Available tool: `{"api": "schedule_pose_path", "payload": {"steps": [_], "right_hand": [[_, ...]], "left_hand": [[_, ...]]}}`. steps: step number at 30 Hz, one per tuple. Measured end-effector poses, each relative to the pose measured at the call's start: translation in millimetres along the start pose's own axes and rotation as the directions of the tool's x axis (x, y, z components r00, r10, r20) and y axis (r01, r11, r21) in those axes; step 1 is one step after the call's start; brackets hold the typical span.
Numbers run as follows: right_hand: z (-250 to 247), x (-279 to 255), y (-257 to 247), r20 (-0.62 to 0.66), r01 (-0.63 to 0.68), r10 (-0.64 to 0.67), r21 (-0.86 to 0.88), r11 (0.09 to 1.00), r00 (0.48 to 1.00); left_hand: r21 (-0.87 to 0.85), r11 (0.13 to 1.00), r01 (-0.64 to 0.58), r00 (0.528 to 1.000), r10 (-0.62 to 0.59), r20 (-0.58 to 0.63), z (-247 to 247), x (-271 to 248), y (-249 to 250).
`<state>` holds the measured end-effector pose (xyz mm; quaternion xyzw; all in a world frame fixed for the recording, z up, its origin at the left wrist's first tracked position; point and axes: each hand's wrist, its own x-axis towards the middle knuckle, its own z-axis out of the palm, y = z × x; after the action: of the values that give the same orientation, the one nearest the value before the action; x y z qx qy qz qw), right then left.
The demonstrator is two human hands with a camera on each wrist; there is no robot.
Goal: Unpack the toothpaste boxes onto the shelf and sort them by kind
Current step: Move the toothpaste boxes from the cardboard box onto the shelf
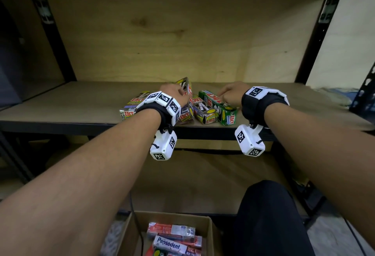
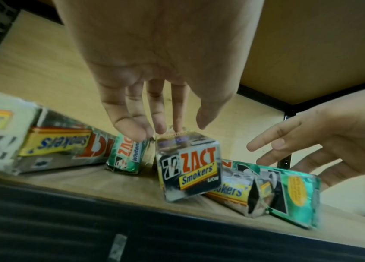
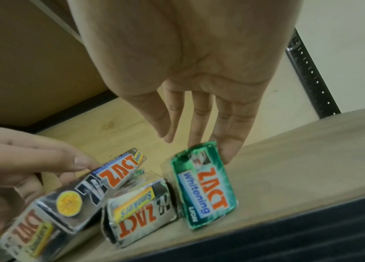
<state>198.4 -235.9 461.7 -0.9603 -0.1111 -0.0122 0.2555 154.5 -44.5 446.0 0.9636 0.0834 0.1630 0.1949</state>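
Carton (image 1: 211,229) cut off below; left wristband hides Smokers box (image 1: 185,114).

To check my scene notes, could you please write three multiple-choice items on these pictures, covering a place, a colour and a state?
1. Where is the Pepsodent box? A: on the floor. B: in the cardboard carton. C: in a hand.
2. What colour is the Whitening box? A: green. B: red. C: blue.
3. How does the Smokers box at the left hand sit? A: lying flat. B: tilted up. C: inside the carton.

Answers: B, it lies in the carton below the shelf; A, its faces show green; B, the fingers hold one end raised.
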Motion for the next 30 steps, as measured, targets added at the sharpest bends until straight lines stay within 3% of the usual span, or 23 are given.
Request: {"api": "schedule_pose_path", "payload": {"steps": [9, 12, 14, 20, 30], "right_hand": [[-10.6, -55.5, -14.0, 0.002, 0.053, -0.053, -0.064, 0.997, 0.999], [4.3, -73.5, -14.1, 0.044, 0.047, -0.049, 0.062, 0.997, 0.998], [18.6, -85.3, -12.9, 0.114, -0.017, -0.007, 0.207, 0.978, 0.993], [87.5, -107.2, -2.7, 0.366, -0.120, 0.031, 0.224, 0.967, 0.930], [201.7, -100.4, 25.7, 0.566, -0.168, 0.078, 0.108, 0.980, 0.821]], "left_hand": [[0.038, 0.998, -0.050, 0.997, 0.048, 0.057, -7.1, -57.9, -6.0], [-0.008, 1.000, -0.016, 0.997, 0.016, 0.080, -6.2, -76.2, -13.7], [-0.031, 0.999, -0.015, 0.986, 0.020, 0.165, -2.0, -86.9, -20.4], [-0.134, 0.982, 0.135, 0.902, -0.066, 0.426, 36.8, -128.4, -56.8], [-0.121, 0.934, 0.337, 0.769, -0.199, 0.607, 121.1, -163.3, -140.4]]}}
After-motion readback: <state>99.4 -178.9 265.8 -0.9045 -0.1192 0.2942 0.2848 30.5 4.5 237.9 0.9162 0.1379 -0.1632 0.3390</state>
